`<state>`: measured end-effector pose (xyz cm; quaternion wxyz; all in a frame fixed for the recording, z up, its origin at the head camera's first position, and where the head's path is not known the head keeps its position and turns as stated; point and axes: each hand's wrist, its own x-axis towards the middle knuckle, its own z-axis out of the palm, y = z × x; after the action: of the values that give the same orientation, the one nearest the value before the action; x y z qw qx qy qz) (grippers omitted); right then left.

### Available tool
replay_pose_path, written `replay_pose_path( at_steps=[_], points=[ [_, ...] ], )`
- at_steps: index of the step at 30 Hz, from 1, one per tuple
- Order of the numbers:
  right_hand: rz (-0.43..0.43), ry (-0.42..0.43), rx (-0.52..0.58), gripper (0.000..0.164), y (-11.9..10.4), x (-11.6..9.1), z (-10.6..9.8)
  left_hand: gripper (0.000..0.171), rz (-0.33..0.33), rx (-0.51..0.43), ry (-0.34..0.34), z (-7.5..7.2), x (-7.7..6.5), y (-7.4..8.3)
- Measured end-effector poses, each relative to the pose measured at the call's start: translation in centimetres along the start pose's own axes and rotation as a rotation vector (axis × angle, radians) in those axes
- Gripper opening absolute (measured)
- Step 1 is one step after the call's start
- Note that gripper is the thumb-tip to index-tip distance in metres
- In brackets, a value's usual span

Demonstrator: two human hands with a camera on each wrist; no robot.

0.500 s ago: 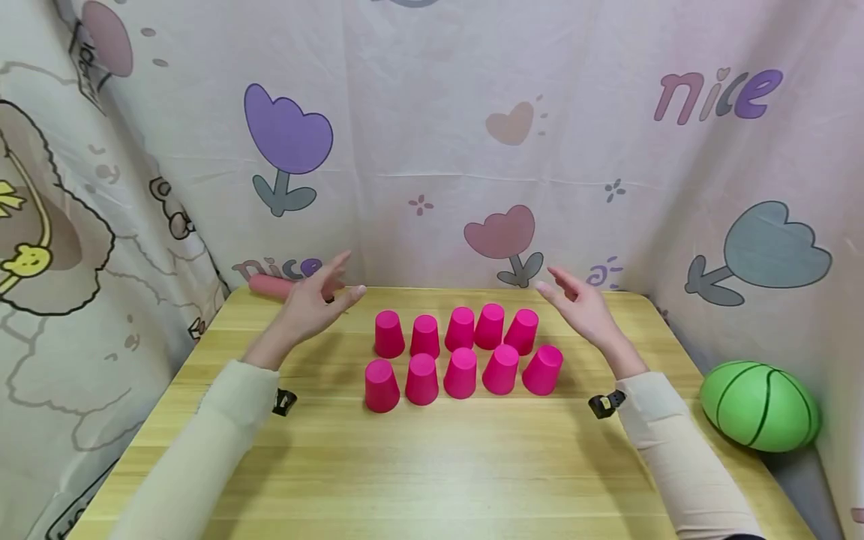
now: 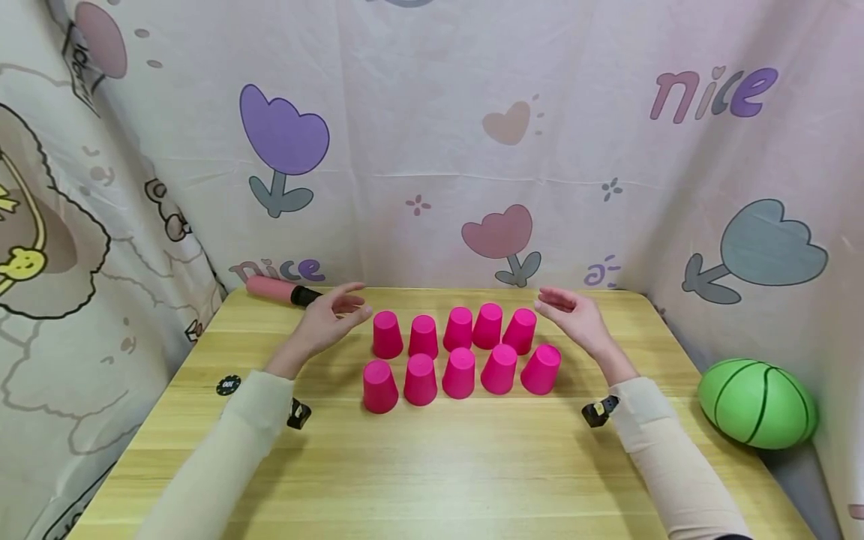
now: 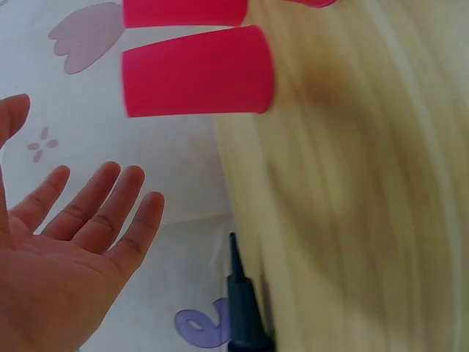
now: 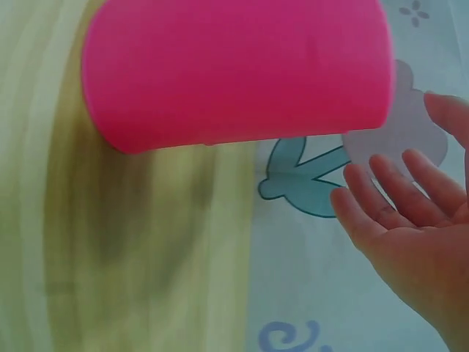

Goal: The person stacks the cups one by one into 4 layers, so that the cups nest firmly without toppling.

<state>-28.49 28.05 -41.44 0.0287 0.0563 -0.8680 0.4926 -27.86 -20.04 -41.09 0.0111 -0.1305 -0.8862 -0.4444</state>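
Note:
Several bright pink cups stand upside down in two rows on the wooden table. At the left end of the back row is one cup [image 2: 388, 335], with my left hand [image 2: 328, 319] just left of it. My right hand [image 2: 577, 319] hovers to the right of the back row's rightmost cup [image 2: 520, 331]. Both hands are empty and face each other, fingers loosely bent. In the left wrist view, the left hand's fingers are spread, apart from a cup [image 3: 198, 73]. The right wrist view has a cup [image 4: 234, 73] large in front, the right hand's fingers clear of it.
A pink cylinder with a black tapered end [image 2: 273, 289] lies at the table's back left. Left of the left sleeve is a black round chip [image 2: 228, 385]. A green ball [image 2: 757, 403] sits by the right edge. Printed curtains hang behind and at the sides.
Both hands have come down beside the back row, and the left has shifted right. The cylinder's black end and the round chip now show. The cups stand as before.

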Motion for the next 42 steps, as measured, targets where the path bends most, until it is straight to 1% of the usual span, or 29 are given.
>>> replay_pose_path(
  at_steps=[6,13,20,24,27,36,42],
  points=[
    [0.003,-0.049,0.023,0.062,1.0,0.1,0.5,0.066,-0.006,-0.011,-0.058,1.2,0.2,-1.1],
    [0.004,-0.092,0.014,0.062,1.3,0.1,1.3,0.064,-0.009,-0.003,-0.099,2.2,0.2,-1.6],
    [0.029,-0.112,-0.031,0.062,1.9,0.2,1.7,0.064,0.022,-0.016,-0.106,3.0,0.2,-2.1],
    [0.047,-0.126,-0.034,0.065,2.0,0.2,1.8,0.065,0.009,-0.033,-0.117,3.1,0.1,-2.1],
    [0.045,-0.133,-0.035,0.065,2.0,0.2,1.9,0.066,0.003,-0.032,-0.121,3.1,0.0,-1.9],
    [0.049,-0.135,-0.035,0.066,2.2,0.2,2.0,0.063,0.015,0.001,-0.112,3.4,0.2,-1.7],
    [0.049,-0.139,-0.039,0.066,2.1,0.2,2.0,0.065,0.026,0.011,-0.105,3.4,0.5,-1.6]
  ],
)
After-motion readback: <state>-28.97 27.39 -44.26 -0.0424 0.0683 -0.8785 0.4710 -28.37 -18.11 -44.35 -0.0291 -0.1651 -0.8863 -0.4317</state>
